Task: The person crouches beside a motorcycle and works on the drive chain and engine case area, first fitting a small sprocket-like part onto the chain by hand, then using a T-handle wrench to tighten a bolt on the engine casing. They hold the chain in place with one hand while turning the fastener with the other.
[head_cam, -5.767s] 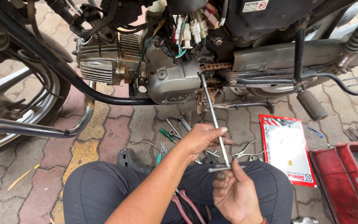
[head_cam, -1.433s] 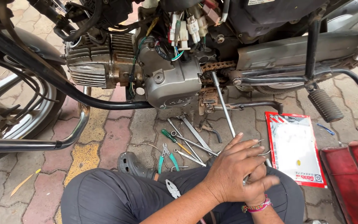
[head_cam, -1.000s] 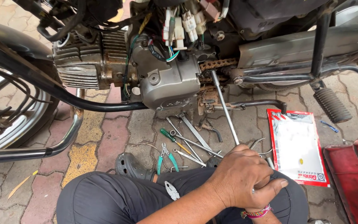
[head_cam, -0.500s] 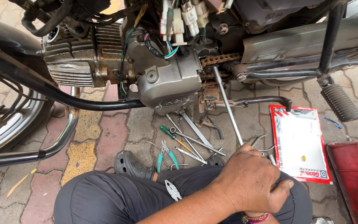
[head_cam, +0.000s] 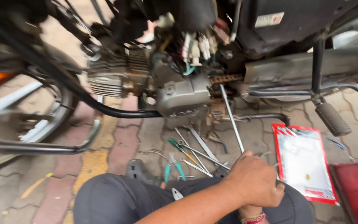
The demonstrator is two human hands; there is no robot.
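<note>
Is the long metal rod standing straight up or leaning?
Leaning. The long metal rod slants from the left hand up to the rusty chain by the engine.

Engine (head_cam: 179, 93) is set above the pavement (head_cam: 121, 145). Loose tools (head_cam: 195, 153) are laid below it, pliers (head_cam: 172, 168) nearest the knee. Long rod (head_cam: 231, 118) is slanted from engine down to left hand (head_cam: 255, 180). Packet (head_cam: 305, 161) is placed right of rod, footpeg (head_cam: 332, 118) above it, tray (head_cam: 355, 186) farthest right.

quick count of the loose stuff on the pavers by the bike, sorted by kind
green-handled screwdriver: 1
green-handled pliers: 1
plain metal spanners: about 3, overlapping
red-edged plastic packet: 1
long rod under the left hand: 1
Total: about 7
</note>
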